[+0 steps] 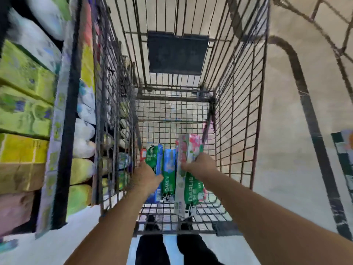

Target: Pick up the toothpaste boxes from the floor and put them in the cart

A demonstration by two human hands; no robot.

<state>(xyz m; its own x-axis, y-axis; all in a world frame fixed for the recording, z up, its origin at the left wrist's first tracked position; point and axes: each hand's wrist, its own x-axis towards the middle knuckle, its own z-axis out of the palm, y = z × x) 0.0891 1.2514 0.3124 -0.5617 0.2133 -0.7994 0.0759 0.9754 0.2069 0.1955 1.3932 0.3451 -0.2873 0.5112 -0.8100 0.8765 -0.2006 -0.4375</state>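
I look straight down into a dark wire cart (236, 104). On its bottom lie two green and blue toothpaste boxes (169, 175) side by side. My left hand (148, 176) is low inside the cart and grips the left one, a green and blue box (155, 157). My right hand (200, 167) holds a white, green and pink toothpaste box (188, 150) by its middle, lengthwise over the right part of the cart floor. Whether that box touches the wire floor I cannot tell.
A shelf (63, 119) packed with green, yellow and white packages runs along the left of the cart. The cart's dark child-seat flap (176, 52) hangs at the far end. A beige floor (286, 131) lies to the right, and a second cart's frame (313, 121) curves there.
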